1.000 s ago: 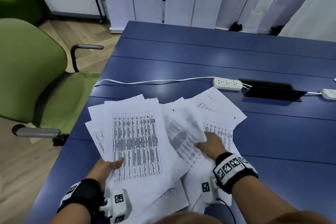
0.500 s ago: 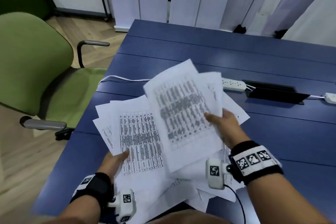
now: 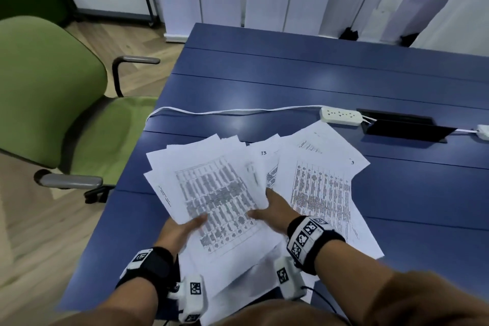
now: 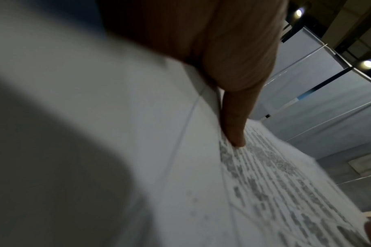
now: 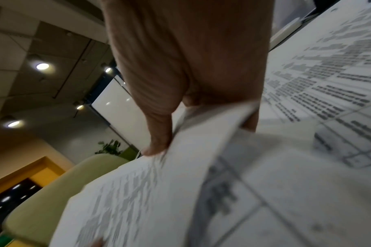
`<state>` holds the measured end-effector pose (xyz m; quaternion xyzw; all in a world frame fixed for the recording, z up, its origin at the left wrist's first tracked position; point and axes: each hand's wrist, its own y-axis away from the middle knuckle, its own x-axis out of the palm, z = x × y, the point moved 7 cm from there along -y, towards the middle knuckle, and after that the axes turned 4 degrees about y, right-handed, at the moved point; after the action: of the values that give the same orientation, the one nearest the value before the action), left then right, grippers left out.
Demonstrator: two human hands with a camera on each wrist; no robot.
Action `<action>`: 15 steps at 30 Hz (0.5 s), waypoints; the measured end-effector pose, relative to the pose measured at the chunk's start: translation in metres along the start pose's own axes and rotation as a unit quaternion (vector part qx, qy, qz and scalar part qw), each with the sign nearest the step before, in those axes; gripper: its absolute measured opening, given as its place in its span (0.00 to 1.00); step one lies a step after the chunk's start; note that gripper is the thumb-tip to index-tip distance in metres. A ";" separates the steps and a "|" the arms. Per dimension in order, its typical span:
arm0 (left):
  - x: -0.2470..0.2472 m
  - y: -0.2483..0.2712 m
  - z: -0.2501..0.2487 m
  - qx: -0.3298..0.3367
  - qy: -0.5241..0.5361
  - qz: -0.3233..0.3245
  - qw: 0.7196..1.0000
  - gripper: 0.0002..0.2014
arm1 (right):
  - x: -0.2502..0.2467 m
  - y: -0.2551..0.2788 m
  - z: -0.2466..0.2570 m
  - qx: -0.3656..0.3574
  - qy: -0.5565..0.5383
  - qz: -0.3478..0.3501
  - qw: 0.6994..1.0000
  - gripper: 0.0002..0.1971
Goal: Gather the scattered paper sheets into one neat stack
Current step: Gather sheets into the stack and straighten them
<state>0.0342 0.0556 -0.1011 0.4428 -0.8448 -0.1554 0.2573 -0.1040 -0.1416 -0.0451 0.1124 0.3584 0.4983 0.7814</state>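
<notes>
while the left hand [image 3: 182,230] pinches the printed sheet [image 3: 225,209] by its near-left edge, the right hand [image 3: 275,209] grips its right edge above the scattered sheets [image 3: 320,193] on the desk [image 3: 291,82]; only the wrist views show thumbs on top; power strip [image 3: 340,115] beyond.

Head view: even indoor light, soft sheen on blue table [image 3: 264,119] toward 12 o'clock. Motion blur on held printed sheet [image 3: 219,198]; straight lines bow at 9 and 3 o'clock edges. Left wrist view: dim, large dark blurred mass at 8 o'clock, ceiling spotlights [image 4: 367,64] flare at 2 o'clock. Right wrist view: paper smeared, downlights [image 5: 42,66] glare at 10 o'clock.
</notes>
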 end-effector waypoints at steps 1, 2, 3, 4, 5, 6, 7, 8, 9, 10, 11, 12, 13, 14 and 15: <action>-0.005 -0.002 0.003 0.002 -0.021 -0.003 1.000 0.44 | 0.000 -0.004 -0.006 0.007 -0.008 0.002 1.000 0.44; -0.009 -0.005 0.007 0.002 -0.024 -0.003 1.000 0.50 | -0.008 -0.007 -0.013 0.018 -0.027 -0.027 0.999 0.46; -0.011 -0.005 0.007 -0.007 -0.018 -0.001 1.000 0.54 | -0.026 -0.007 -0.023 0.039 -0.043 -0.096 0.994 0.45; -0.009 -0.005 0.008 -0.014 -0.009 0.009 1.000 0.55 | -0.051 -0.005 -0.037 0.070 -0.032 -0.187 0.979 0.43; -0.008 -0.003 0.006 -0.022 -0.012 0.008 1.000 0.52 | -0.077 0.003 -0.055 0.124 0.002 -0.271 0.955 0.43; -0.006 -0.001 0.005 -0.024 -0.020 0.012 0.999 0.48 | -0.100 0.015 -0.074 0.195 0.037 -0.328 0.924 0.44; -0.009 -0.002 0.005 -0.025 -0.034 0.002 0.999 0.45 | -0.117 0.029 -0.095 0.267 0.065 -0.355 0.894 0.46; -0.013 -0.004 0.007 -0.028 -0.050 -0.007 0.998 0.45 | -0.130 0.042 -0.111 0.325 0.081 -0.361 0.871 0.49; -0.015 -0.003 0.005 -0.028 -0.067 -0.020 0.997 0.45 | -0.138 0.051 -0.125 0.358 0.086 -0.360 0.858 0.53; -0.020 -0.006 0.007 -0.026 -0.082 -0.036 0.996 0.45 | -0.143 0.055 -0.136 0.368 0.091 -0.353 0.856 0.55; -0.025 -0.009 0.009 -0.026 -0.093 -0.045 0.994 0.48 | -0.143 0.053 -0.145 0.367 0.080 -0.338 0.863 0.55; -0.023 -0.010 0.009 -0.027 -0.106 -0.044 0.993 0.52 | -0.142 0.050 -0.150 0.353 0.047 -0.324 0.877 0.54; -0.024 -0.012 0.010 -0.026 -0.108 -0.043 0.993 0.53 | -0.140 0.044 -0.156 0.338 0.006 -0.311 0.888 0.52; -0.020 -0.009 0.008 -0.020 -0.103 -0.041 0.994 0.51 | -0.138 0.042 -0.157 0.326 -0.017 -0.300 0.896 0.50; -0.018 -0.007 0.006 -0.017 -0.103 -0.042 0.994 0.48 | -0.136 0.041 -0.157 0.323 -0.026 -0.291 0.900 0.46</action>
<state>0.0445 0.0668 -0.1146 0.4551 -0.8445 -0.2256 0.1695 -0.2718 -0.2680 -0.0754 0.2622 0.4961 0.1030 0.8213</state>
